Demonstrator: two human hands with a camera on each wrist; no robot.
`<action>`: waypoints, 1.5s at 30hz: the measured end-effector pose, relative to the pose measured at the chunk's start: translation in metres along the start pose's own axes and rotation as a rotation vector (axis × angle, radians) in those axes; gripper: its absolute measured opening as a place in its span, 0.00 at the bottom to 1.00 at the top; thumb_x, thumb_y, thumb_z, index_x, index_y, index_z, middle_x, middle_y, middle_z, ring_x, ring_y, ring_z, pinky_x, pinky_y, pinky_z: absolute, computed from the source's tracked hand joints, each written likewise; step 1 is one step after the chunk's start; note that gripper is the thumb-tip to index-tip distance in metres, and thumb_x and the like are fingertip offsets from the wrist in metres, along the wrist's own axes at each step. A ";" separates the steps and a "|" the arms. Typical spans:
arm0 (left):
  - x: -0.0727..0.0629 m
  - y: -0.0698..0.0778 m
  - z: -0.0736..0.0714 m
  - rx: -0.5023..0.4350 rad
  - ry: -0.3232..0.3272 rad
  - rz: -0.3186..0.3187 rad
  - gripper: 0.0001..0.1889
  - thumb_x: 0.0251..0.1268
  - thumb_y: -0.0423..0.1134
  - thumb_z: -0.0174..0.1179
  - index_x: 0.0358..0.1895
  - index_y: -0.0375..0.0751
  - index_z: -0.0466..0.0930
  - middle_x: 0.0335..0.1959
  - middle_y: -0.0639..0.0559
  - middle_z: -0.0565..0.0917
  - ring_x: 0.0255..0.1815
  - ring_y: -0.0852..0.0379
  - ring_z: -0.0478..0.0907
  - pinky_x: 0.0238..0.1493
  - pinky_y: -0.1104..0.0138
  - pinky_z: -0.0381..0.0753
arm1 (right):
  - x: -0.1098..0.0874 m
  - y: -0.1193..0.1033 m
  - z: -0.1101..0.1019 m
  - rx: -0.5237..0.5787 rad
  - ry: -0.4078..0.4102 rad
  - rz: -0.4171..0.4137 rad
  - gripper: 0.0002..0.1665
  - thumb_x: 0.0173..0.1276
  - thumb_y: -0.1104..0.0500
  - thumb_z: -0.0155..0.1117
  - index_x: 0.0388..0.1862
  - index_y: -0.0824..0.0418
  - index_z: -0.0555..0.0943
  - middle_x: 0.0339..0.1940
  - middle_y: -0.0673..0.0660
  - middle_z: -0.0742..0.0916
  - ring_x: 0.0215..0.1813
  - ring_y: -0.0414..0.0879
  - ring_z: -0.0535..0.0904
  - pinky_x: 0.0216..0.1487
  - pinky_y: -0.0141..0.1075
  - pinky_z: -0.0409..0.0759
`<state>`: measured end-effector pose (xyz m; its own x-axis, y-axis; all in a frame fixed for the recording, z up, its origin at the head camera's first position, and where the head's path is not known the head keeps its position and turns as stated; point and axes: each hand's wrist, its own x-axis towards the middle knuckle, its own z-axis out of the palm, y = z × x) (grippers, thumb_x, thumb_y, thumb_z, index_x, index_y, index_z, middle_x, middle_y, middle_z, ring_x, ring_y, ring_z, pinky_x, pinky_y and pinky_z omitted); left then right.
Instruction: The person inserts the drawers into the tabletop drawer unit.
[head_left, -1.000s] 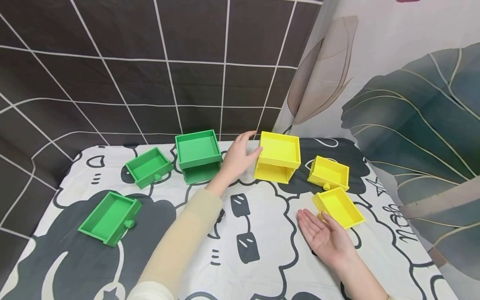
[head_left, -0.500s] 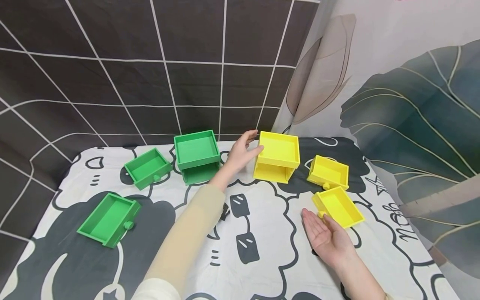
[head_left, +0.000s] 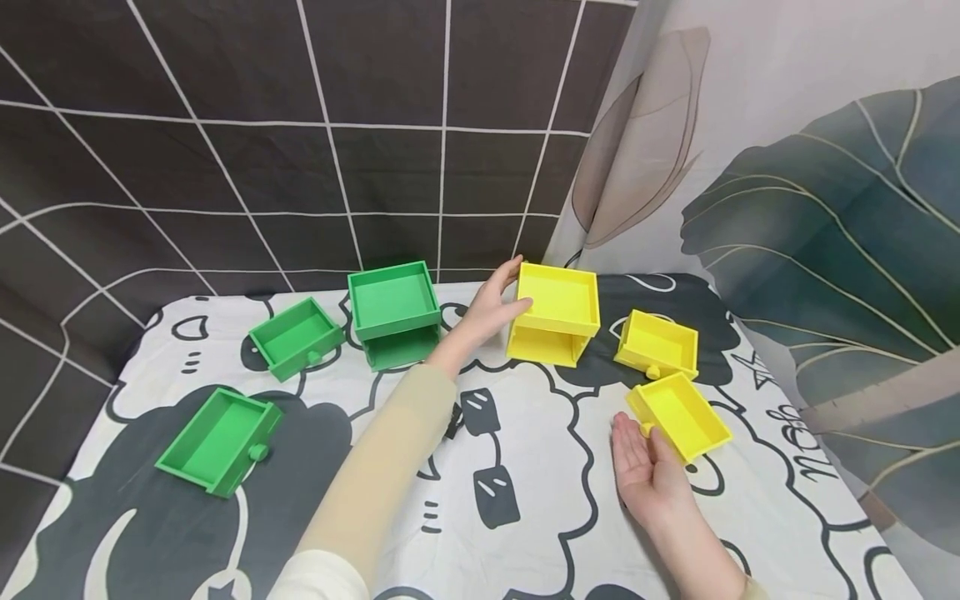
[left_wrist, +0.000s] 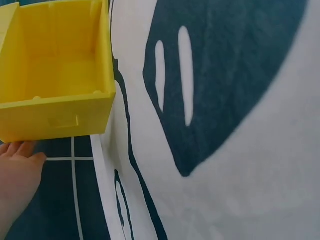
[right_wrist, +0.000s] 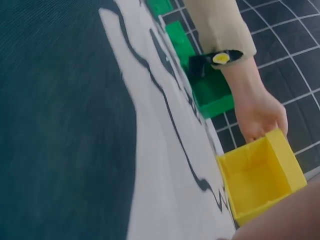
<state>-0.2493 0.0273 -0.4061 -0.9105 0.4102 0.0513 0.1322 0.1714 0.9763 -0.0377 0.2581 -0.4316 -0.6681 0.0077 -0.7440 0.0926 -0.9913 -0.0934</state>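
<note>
A yellow cabinet shell (head_left: pixel 558 296) with an open front compartment stands at the back of the cloth-covered table. Against its left side rest the fingers of my left hand (head_left: pixel 489 312), thumb near the top edge; the left wrist view shows the fingertips at the shell's wall (left_wrist: pixel 65 117). My right hand (head_left: pixel 648 479) lies palm up with straight fingers beside a yellow drawer (head_left: pixel 684 417). The drawer's round knob (head_left: pixel 646 430) sits between thumb and fingers. Just behind it is a second yellow drawer (head_left: pixel 660 343), knob facing front.
Left of my left hand stands a green cabinet shell (head_left: pixel 395 300), its lower compartment open. Two green drawers, one farther back (head_left: pixel 296 336) and one nearer (head_left: pixel 217 437), lie to its left. A dark gridded curtain (head_left: pixel 300 167) hangs close behind.
My left hand has shifted slightly right, closer against the yellow shell. The right hand has moved right and closer to the front drawer's knob. The drawer is nudged slightly right.
</note>
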 end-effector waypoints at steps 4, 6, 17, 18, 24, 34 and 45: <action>0.000 0.000 0.000 0.009 0.012 0.001 0.39 0.75 0.31 0.60 0.85 0.44 0.55 0.85 0.44 0.64 0.88 0.47 0.57 0.90 0.50 0.57 | -0.001 0.005 0.004 -0.025 0.014 -0.049 0.26 0.82 0.43 0.56 0.75 0.40 0.69 0.53 0.50 0.94 0.77 0.30 0.74 0.79 0.24 0.71; 0.000 -0.001 0.000 0.006 0.022 0.004 0.39 0.74 0.32 0.61 0.85 0.43 0.57 0.84 0.44 0.65 0.88 0.47 0.58 0.90 0.52 0.57 | -0.001 0.005 0.003 -0.027 0.015 -0.053 0.23 0.82 0.44 0.57 0.72 0.43 0.72 0.52 0.50 0.94 0.76 0.30 0.76 0.79 0.25 0.72; -0.006 -0.002 -0.002 0.024 0.078 0.003 0.39 0.73 0.34 0.66 0.83 0.44 0.59 0.82 0.43 0.68 0.86 0.47 0.61 0.89 0.57 0.61 | -0.001 0.004 -0.001 -0.014 0.002 -0.065 0.18 0.79 0.47 0.62 0.63 0.47 0.78 0.50 0.52 0.94 0.71 0.32 0.80 0.77 0.25 0.75; -0.007 -0.003 -0.002 0.026 0.085 0.002 0.39 0.72 0.34 0.66 0.83 0.44 0.60 0.82 0.43 0.67 0.86 0.47 0.61 0.89 0.57 0.61 | -0.001 0.004 -0.001 -0.014 0.000 -0.067 0.18 0.79 0.47 0.62 0.63 0.48 0.78 0.50 0.52 0.94 0.71 0.32 0.80 0.77 0.25 0.75; -0.009 -0.007 0.000 0.036 0.120 0.009 0.39 0.72 0.36 0.67 0.83 0.45 0.61 0.81 0.45 0.67 0.85 0.47 0.63 0.88 0.53 0.63 | -0.003 0.004 -0.003 -0.067 -0.011 -0.094 0.18 0.80 0.47 0.61 0.64 0.48 0.77 0.49 0.52 0.94 0.69 0.33 0.82 0.76 0.26 0.76; -0.010 -0.009 0.000 0.026 0.133 0.018 0.39 0.72 0.37 0.67 0.83 0.44 0.61 0.82 0.45 0.67 0.85 0.47 0.63 0.88 0.51 0.64 | -0.011 -0.004 -0.008 -0.181 0.001 -0.137 0.14 0.81 0.47 0.62 0.58 0.51 0.79 0.46 0.52 0.94 0.53 0.39 0.91 0.68 0.27 0.84; -0.008 -0.011 0.004 -0.023 0.147 0.020 0.38 0.72 0.33 0.66 0.82 0.42 0.62 0.82 0.45 0.67 0.85 0.47 0.63 0.89 0.57 0.61 | -0.019 -0.004 -0.013 -0.261 0.000 -0.108 0.13 0.83 0.46 0.59 0.52 0.53 0.79 0.42 0.50 0.91 0.50 0.38 0.90 0.63 0.26 0.87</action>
<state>-0.2420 0.0253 -0.4180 -0.9557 0.2771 0.0996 0.1436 0.1433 0.9792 -0.0155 0.2633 -0.4256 -0.6843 0.1112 -0.7206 0.2083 -0.9173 -0.3393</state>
